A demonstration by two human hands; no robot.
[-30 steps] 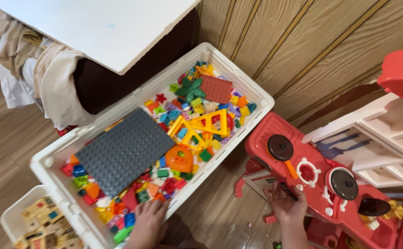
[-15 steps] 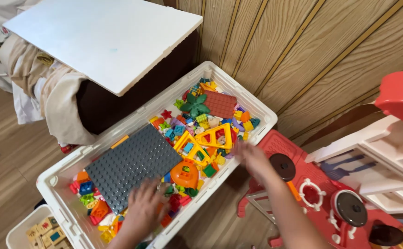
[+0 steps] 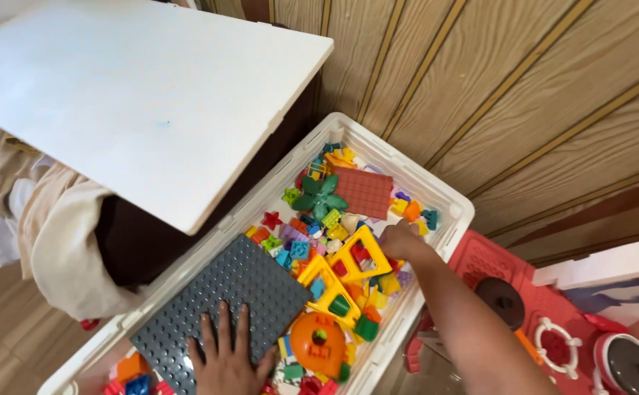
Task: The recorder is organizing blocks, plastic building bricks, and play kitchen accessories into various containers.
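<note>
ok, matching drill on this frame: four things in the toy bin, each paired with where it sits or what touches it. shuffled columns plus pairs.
Column A
1. grey studded baseplate
2. red studded plate
3. yellow triangle frame
4. orange dome piece

Column B
a. far end of the white bin
b. under the left hand
c. beside the right hand
d. near end, right of the baseplate

Pairs: 1-b, 2-a, 3-c, 4-d

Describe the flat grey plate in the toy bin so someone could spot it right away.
Look in the white bin of colourful building bricks on the floor. The grey baseplate lies at its near end, under the left hand. It is the largest piece, dark grey and studded, unlike the smaller red plate.
</note>
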